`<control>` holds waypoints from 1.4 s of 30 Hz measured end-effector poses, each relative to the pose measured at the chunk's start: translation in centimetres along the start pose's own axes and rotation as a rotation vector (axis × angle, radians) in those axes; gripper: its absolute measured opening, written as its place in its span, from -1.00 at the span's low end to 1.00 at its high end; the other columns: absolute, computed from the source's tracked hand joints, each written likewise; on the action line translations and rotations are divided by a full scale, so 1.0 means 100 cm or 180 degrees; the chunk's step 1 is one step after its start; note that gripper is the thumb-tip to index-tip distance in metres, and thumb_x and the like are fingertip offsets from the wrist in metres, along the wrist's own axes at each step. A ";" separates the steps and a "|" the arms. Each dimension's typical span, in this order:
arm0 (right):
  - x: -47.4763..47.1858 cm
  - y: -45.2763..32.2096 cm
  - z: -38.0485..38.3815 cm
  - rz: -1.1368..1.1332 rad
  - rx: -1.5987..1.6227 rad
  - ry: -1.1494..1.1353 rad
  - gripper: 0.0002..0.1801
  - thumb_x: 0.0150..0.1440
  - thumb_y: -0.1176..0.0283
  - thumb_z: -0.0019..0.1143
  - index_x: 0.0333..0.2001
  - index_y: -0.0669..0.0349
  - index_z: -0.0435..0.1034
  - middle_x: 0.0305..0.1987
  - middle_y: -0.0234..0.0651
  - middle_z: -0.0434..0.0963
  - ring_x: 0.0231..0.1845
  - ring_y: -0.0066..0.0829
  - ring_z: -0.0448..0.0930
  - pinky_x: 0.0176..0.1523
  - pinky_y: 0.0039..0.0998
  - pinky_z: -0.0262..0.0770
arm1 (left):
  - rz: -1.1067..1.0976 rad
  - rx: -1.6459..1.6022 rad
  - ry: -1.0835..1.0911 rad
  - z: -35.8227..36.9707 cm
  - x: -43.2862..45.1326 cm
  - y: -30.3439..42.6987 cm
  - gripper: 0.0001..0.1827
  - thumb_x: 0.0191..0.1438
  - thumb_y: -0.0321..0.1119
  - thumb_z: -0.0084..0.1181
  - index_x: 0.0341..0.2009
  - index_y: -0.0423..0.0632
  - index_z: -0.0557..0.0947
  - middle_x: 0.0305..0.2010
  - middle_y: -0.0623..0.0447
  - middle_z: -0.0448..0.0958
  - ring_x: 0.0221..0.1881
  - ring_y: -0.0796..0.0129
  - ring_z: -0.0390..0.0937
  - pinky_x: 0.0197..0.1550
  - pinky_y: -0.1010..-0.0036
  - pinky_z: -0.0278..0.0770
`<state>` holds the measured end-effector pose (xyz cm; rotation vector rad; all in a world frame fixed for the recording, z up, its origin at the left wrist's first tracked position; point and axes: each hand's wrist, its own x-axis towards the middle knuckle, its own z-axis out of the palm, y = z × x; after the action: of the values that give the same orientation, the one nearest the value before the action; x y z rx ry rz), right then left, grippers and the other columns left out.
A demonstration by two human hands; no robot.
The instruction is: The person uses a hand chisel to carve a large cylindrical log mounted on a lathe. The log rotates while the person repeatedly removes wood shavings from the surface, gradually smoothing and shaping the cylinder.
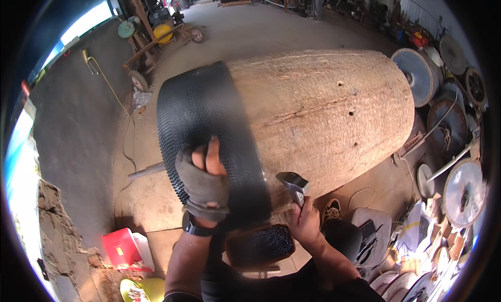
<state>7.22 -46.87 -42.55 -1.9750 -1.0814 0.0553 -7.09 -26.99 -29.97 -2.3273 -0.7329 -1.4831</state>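
A large wooden roller (pixel 325 118) on a shaft (pixel 146 170) lies across the view, its left end wrapped in a black toothed or mesh-like band (pixel 199 102). My left hand (pixel 203 177), in a grey fingerless glove, is over the lower part of that band with its fingers curled; whether it pinches something small there I cannot tell. My bare right hand (pixel 307 220) grips a hammer (pixel 295 183) close below its steel head, by the roller's lower edge. Just below the band, between my forearms, a tray (pixel 260 245) holds many small metal pieces.
Metal discs (pixel 464 192) and shafts crowd the right side. A stool or seat (pixel 372 223) with tools is at lower right. A red box (pixel 125 249) and a yellow-green container (pixel 146 290) are on the floor at lower left. A wheeled cart (pixel 156 47) stands behind, near the grey wall (pixel 78 118).
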 end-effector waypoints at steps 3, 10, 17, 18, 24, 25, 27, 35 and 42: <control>-0.017 0.011 -0.002 0.0021 0.0309 0.0174 -0.72 0.39 0.30 0.05 -0.12 0.35 0.31 -0.45 0.21 0.54 -0.41 0.35 0.58 -0.37 0.13 0.46 | -0.0306 -0.1036 -0.0256 -0.001 -0.047 0.037 -0.30 0.03 -0.66 0.18 0.33 -0.13 0.48 -0.27 -0.03 0.61 -0.13 0.07 0.56 0.21 0.09 0.45; -0.023 0.002 -0.016 -0.0025 0.0585 0.0205 -0.74 0.40 0.29 0.05 -0.04 0.30 0.36 -0.46 0.14 0.55 -0.41 0.30 0.61 -0.35 0.12 0.50 | -0.0363 -0.1177 -0.0604 0.006 -0.063 0.070 -0.21 -0.05 -0.67 0.24 0.36 -0.11 0.46 -0.29 0.04 0.61 -0.13 0.06 0.53 0.11 0.12 0.48; -0.023 -0.007 -0.018 -0.0207 0.0595 0.0135 -0.74 0.38 0.31 0.07 -0.03 0.29 0.35 -0.47 0.13 0.56 -0.45 0.26 0.61 -0.37 0.10 0.52 | -0.0499 -0.0939 -0.0762 0.011 -0.055 0.078 -0.14 -0.08 -0.61 0.24 0.41 -0.11 0.39 -0.29 0.02 0.58 -0.17 0.06 0.49 0.02 0.12 0.46; -0.022 -0.010 -0.021 -0.0243 0.0587 0.0171 -0.74 0.38 0.32 0.07 -0.03 0.30 0.35 -0.47 0.13 0.56 -0.46 0.25 0.62 -0.38 0.10 0.52 | -0.0579 -0.0981 -0.0769 0.016 -0.057 0.081 -0.12 -0.08 -0.59 0.23 0.43 -0.13 0.36 -0.29 0.02 0.57 -0.18 0.07 0.49 0.01 0.12 0.45; -0.018 -0.019 -0.024 -0.0358 0.0217 0.0058 -0.75 0.35 0.36 0.09 -0.05 0.33 0.35 -0.52 0.10 0.56 -0.51 0.18 0.63 -0.40 0.08 0.54 | -0.0840 -0.1349 -0.0838 0.017 -0.048 0.084 -0.23 -0.17 -0.52 0.23 0.27 -0.18 0.48 -0.30 -0.12 0.54 -0.21 -0.13 0.52 -0.03 0.00 0.45; -0.016 -0.018 -0.024 -0.0310 0.0092 -0.0051 -0.75 0.34 0.36 0.09 -0.07 0.33 0.34 -0.53 0.09 0.55 -0.51 0.17 0.63 -0.40 0.07 0.54 | -0.0816 -0.1316 -0.0753 0.019 -0.048 0.084 -0.22 -0.18 -0.53 0.23 0.27 -0.20 0.46 -0.34 -0.09 0.54 -0.23 -0.12 0.52 -0.05 0.00 0.45; -0.020 -0.017 -0.025 -0.0618 0.0253 0.0308 -0.76 0.34 0.34 0.10 -0.13 0.31 0.33 -0.53 0.09 0.55 -0.52 0.17 0.62 -0.42 0.07 0.53 | -0.1176 -0.1582 -0.1198 0.010 -0.042 0.086 -0.20 -0.19 -0.53 0.23 0.29 -0.21 0.44 -0.31 -0.12 0.54 -0.20 -0.12 0.52 -0.03 -0.04 0.44; -0.021 -0.025 -0.034 -0.0614 0.0761 0.0713 -0.74 0.37 0.33 0.06 -0.13 0.36 0.34 -0.47 0.11 0.59 -0.51 0.23 0.62 -0.39 0.10 0.55 | -0.0372 -0.0872 -0.0606 -0.002 -0.072 0.091 -0.14 -0.09 -0.41 0.35 0.35 -0.21 0.34 -0.21 -0.06 0.54 -0.07 -0.03 0.51 0.09 -0.06 0.42; -0.023 -0.001 -0.010 -0.0695 0.0783 0.0380 -0.67 0.44 0.37 -0.05 0.04 0.50 0.28 -0.54 0.01 0.48 -0.59 0.01 0.56 -0.51 -0.17 0.40 | 0.0019 -0.1508 -0.2906 0.000 -0.219 0.097 -0.71 0.02 -0.28 0.31 -0.14 -0.07 0.76 -0.22 0.01 0.66 -0.10 0.02 0.62 -0.06 0.10 0.55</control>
<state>6.12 -49.19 -42.61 -1.6132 -1.1478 -0.0446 -9.18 -40.85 -49.39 -3.3879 -0.5813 -0.5385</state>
